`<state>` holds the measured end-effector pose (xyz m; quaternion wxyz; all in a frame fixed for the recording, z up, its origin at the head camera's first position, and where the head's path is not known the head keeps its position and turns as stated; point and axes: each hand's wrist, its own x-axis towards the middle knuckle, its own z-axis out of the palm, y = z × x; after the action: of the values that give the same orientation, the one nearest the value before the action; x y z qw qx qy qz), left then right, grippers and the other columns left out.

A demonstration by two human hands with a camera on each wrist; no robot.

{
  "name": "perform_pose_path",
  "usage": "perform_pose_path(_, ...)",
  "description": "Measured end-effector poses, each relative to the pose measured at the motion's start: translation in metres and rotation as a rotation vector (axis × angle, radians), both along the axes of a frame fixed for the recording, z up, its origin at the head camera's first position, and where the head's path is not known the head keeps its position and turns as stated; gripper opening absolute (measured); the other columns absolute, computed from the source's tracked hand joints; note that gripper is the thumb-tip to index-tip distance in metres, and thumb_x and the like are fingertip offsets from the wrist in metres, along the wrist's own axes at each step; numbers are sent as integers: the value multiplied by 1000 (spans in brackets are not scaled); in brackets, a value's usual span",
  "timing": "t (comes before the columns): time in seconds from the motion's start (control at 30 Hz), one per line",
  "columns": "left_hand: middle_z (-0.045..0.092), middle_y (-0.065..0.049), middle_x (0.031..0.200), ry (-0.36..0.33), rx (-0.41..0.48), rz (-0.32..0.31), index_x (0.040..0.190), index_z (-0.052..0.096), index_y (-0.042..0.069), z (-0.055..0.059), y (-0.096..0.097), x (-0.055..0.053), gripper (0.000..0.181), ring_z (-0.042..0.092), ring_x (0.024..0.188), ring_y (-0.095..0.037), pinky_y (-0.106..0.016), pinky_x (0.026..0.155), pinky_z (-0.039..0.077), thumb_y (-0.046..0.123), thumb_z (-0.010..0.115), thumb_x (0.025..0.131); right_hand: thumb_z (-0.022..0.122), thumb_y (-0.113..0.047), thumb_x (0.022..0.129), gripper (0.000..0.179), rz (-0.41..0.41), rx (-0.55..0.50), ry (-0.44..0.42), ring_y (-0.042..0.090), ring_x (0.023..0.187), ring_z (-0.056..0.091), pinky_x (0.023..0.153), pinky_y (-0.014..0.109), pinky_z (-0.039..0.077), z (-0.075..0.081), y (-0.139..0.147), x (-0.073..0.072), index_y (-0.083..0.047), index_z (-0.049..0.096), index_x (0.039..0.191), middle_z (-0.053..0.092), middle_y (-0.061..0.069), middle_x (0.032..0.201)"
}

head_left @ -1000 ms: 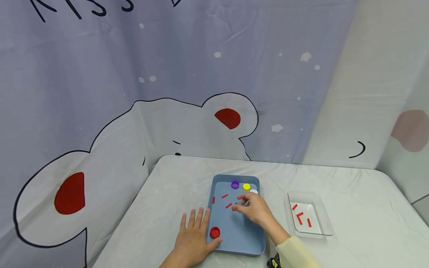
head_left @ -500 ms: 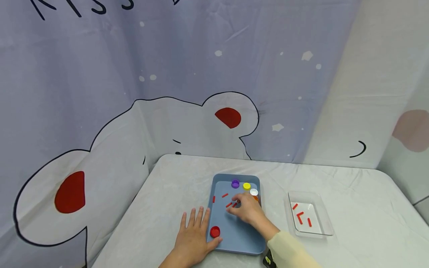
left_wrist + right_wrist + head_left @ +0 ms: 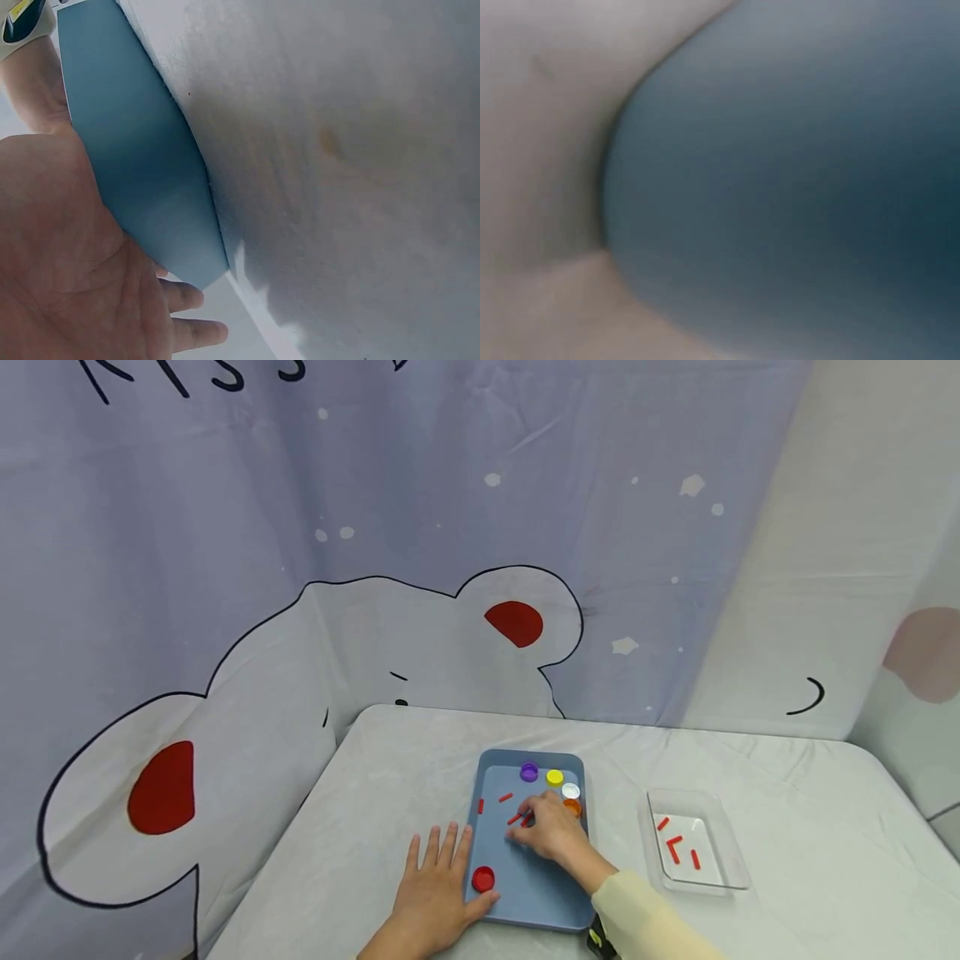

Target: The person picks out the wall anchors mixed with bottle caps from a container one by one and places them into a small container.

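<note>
In the head view my right hand (image 3: 555, 828) is low over the blue-grey tray (image 3: 536, 902), thumb and index finger apart around short red sticks (image 3: 513, 818) that lie there. Another red stick (image 3: 506, 797) lies just beyond the fingers. My left hand (image 3: 435, 893) is palm down with spread fingers, its thumb reaching over the tray's left edge beside a round red cap (image 3: 483, 878). The left wrist view has the left palm (image 3: 67, 255) alongside the tray's side (image 3: 142, 150). Only the blurred tray (image 3: 780, 187) fills most of the right wrist view.
At the tray's far end sit purple (image 3: 528, 772), yellow (image 3: 554, 777), white (image 3: 570, 791) and orange caps (image 3: 572, 807). To the right stands a clear plastic box (image 3: 731, 860) with several red sticks (image 3: 696, 860) inside. A white cloth (image 3: 405, 768) covers the table.
The right hand has shifted slightly left over the tray, uncovering the white and orange caps. The left hand stays in place.
</note>
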<state>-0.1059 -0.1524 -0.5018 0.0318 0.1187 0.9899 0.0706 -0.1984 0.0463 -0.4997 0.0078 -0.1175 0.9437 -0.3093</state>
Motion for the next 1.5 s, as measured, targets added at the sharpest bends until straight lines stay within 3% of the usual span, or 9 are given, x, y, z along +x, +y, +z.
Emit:
perform_pose_path(0.43,33,-16,163,5,-3,-3,159,31,7,0,1,-1,98,25,150,-43,-67,119,10,75,49,91,88,-28,78,26,1,39,-14,15,75,51,67,31,46,-3,-4,-7,-13,73,94,51,3,91)
perform_pose_path(0.87,32,-16,163,9,3,1,159,31,8,0,1,0,97,25,150,-43,-66,119,10,75,49,91,84,-21,83,15,22,69,38,16,73,48,63,30,44,-4,-4,-8,-14,75,93,50,3,89)
perform_pose_path(1.23,33,-16,163,21,4,4,159,32,8,-1,1,1,96,26,150,-43,-66,118,11,74,49,91,81,-19,86,15,30,85,113,15,71,45,59,26,40,-7,-6,-6,-19,70,76,46,0,82)
perform_pose_path(1.5,34,-16,162,15,5,7,158,33,8,-1,1,2,96,26,150,-43,-66,118,11,74,50,91,80,-12,81,19,52,51,142,14,74,47,61,26,42,-9,-2,-7,-16,66,69,47,-1,84)
